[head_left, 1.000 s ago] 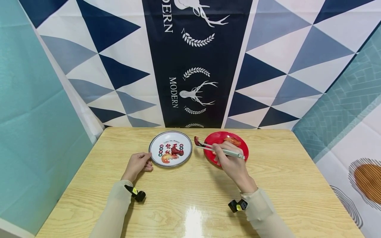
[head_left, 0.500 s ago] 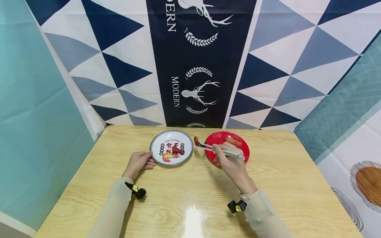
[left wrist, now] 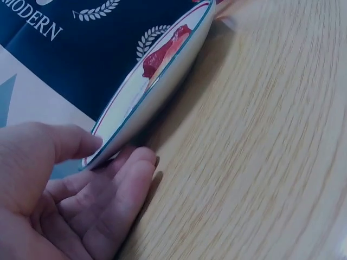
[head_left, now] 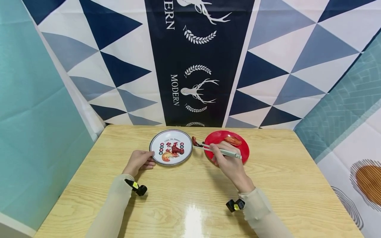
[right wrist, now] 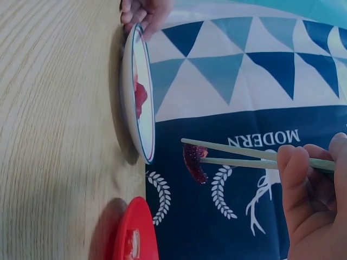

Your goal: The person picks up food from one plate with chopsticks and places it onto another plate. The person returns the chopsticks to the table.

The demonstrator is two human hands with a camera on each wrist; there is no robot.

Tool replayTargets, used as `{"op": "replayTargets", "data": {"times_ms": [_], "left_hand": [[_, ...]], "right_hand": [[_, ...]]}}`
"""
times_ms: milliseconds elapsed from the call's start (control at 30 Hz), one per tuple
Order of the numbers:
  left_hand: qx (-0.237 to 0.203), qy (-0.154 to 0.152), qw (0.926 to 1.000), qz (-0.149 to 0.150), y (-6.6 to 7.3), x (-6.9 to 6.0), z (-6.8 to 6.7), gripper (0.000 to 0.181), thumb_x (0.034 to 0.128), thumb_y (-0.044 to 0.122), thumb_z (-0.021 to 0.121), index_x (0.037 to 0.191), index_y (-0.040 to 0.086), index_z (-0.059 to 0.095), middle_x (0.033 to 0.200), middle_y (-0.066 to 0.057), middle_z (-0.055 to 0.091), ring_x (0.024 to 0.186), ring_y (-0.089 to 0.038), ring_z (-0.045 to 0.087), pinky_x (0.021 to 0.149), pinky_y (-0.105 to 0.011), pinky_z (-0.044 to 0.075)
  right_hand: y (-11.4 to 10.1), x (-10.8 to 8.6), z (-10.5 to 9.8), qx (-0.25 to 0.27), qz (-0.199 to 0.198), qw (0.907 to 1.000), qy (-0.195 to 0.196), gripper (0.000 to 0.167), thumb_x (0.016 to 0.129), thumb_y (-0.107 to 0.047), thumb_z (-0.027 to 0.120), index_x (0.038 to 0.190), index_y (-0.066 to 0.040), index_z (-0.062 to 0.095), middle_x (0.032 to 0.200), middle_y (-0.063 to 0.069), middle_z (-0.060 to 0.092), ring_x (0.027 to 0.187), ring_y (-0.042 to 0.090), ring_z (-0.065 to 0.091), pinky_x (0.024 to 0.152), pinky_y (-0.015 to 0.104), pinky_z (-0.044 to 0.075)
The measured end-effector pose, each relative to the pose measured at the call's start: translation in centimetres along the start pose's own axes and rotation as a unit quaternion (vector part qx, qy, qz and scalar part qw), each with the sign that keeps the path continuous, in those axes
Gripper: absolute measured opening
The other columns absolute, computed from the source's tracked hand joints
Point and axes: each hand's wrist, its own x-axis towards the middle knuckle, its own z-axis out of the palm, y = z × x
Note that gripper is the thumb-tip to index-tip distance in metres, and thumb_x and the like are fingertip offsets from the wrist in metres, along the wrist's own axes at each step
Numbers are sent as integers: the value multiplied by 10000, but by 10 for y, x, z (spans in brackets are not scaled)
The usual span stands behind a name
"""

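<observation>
In the head view my left hand (head_left: 139, 162) pinches the near-left rim of a white plate (head_left: 159, 138) with printed red characters. In the left wrist view the thumb lies on top of the rim and curled fingers are under it. A shrimp (head_left: 169, 156) and a dark red, drumstick-like piece (head_left: 178, 150) lie on that plate. My right hand (head_left: 231, 169) grips pale green chopsticks (head_left: 229, 153). Their tips hold a dark red octopus tentacle piece (right wrist: 194, 162) in the air between the two plates, close to the white plate's right edge.
A red plate (head_left: 215, 135) sits behind and below my right hand, partly hidden by it. It bears an orange-brown wing-like piece (head_left: 233, 141). The wooden table (head_left: 166, 201) ends at a patterned cloth backdrop (head_left: 193, 99).
My right hand has shifted slightly left, bringing the chopsticks and tentacle piece nearer the white plate. The left hand keeps its hold on the rim.
</observation>
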Motion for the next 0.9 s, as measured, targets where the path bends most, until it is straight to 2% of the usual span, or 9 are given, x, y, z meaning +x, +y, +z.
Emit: {"op": "replayTargets", "data": {"times_ms": [100, 233, 467, 633, 733, 900], "left_hand": [[-200, 44, 9998, -62, 2, -1, 2, 410, 1024, 211, 639, 1258, -127, 633, 803, -106, 732, 640, -127, 736, 660, -275, 675], [-391, 121, 9990, -177, 4, -3, 3, 406, 1016, 173, 647, 1277, -137, 618, 768, -98, 727, 621, -124, 731, 643, -264, 672], [-642, 187, 9973, -299, 2, -3, 5, 439, 1004, 178, 662, 1314, -129, 608, 765, -66, 729, 645, -100, 733, 674, -231, 665], [-833, 150, 9956, -411, 2, -1, 3, 443, 993, 174, 681, 1318, -118, 609, 758, -54, 739, 651, -97, 738, 683, -222, 663], [-836, 108, 9954, -452, 3, -1, 2, 437, 996, 175, 679, 1319, -111, 609, 762, -53, 744, 657, -100, 743, 691, -229, 665], [-677, 157, 9959, -575, 4, 0, 2, 422, 1008, 191, 664, 1318, -91, 615, 775, -46, 744, 665, -92, 743, 704, -233, 666]], "right_hand": [[12, 0, 2, -31, -35, 10000, -36, 177, 996, -148, 700, 833, -153, 769, 617, 50, 650, 556, 93, 591, 486, 155, 512], [11, 0, 2, -62, 23, 9999, -105, 180, 1001, -158, 695, 836, -159, 768, 612, 28, 654, 565, 73, 589, 493, 156, 518], [-14, 4, -1, 44, 244, 9996, -114, 158, 975, -24, 687, 832, -52, 749, 619, 136, 641, 519, 128, 581, 472, 153, 514], [-25, 6, -2, 196, 546, 9982, -172, 199, 978, -28, 683, 785, -63, 716, 635, 183, 642, 508, 234, 594, 462, 165, 522], [-27, 6, -2, 197, 482, 9985, -167, 193, 980, -32, 682, 792, -47, 722, 631, 179, 644, 515, 257, 600, 467, 163, 524], [-25, 4, -3, 140, 272, 9994, -129, 162, 977, -25, 684, 835, -47, 759, 619, 136, 642, 552, 210, 611, 499, 154, 523]]}}
